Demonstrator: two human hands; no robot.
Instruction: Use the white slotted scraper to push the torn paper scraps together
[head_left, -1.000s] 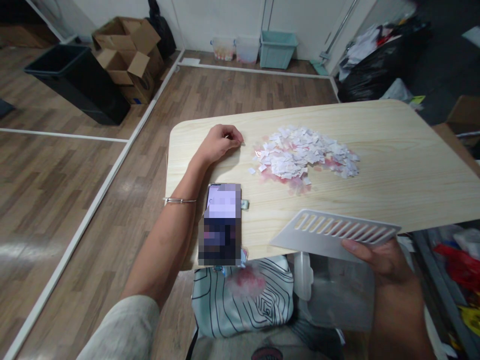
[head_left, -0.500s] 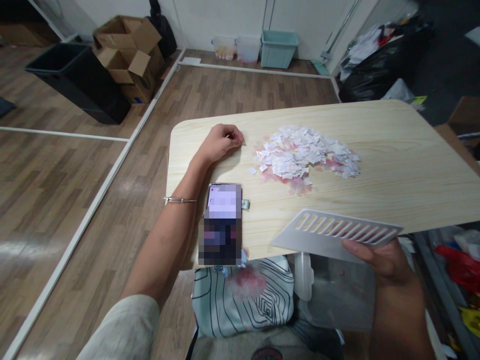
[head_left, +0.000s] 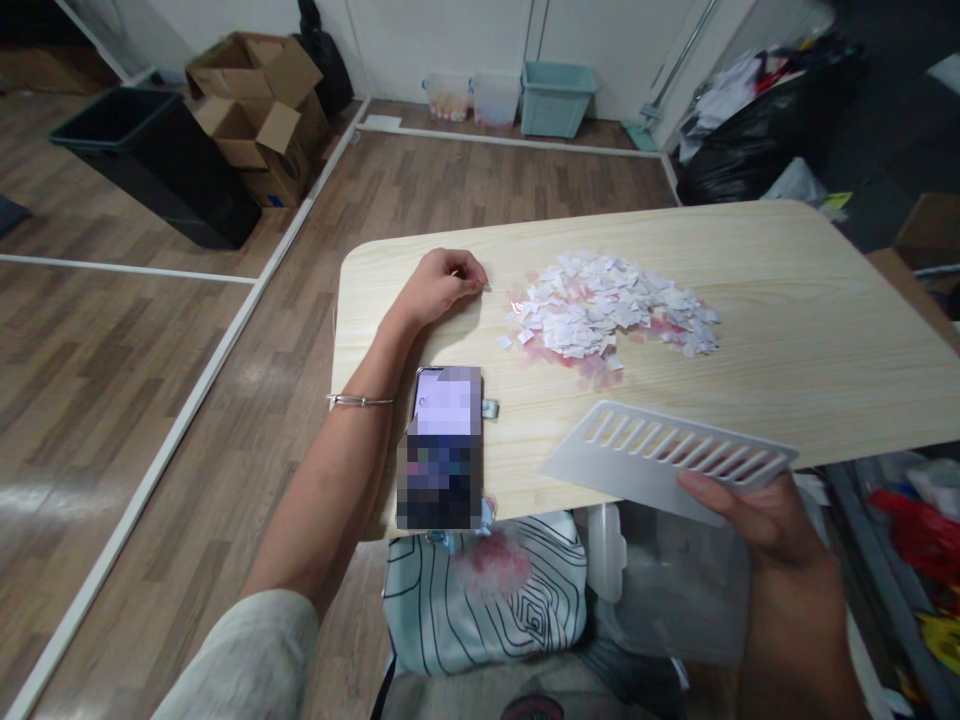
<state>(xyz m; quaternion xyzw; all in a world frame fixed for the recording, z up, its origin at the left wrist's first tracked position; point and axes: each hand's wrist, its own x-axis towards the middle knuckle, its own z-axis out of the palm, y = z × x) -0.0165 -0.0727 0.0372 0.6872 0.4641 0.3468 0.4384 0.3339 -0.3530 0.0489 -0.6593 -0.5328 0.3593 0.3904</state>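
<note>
My left hand (head_left: 444,280) rests on the table left of a heap of small white paper pieces (head_left: 600,300), apart from it. Its fingers are curled together; whether anything small is at the fingertips I cannot tell. Reddish translucent bits show among the paper and along its edges. My right hand (head_left: 765,515) grips a white slotted plastic panel (head_left: 637,465) by its right end, thumb on the near face. The panel has a slanted left end and is held over the table's front edge. A phone (head_left: 448,405) with a partly blurred screen lies beside my left forearm.
The pale wooden table (head_left: 817,310) has its front edge close to me. Below it are a clear plastic bin (head_left: 682,590) and a patterned light-blue cloth (head_left: 480,620) with reddish fluff. Beyond stand a black bin (head_left: 165,170), cardboard boxes (head_left: 259,110) and a teal tub (head_left: 559,100).
My right hand has shifted slightly left, and the panel has tilted so more of its slotted face shows. My left hand and the paper heap look unchanged.
</note>
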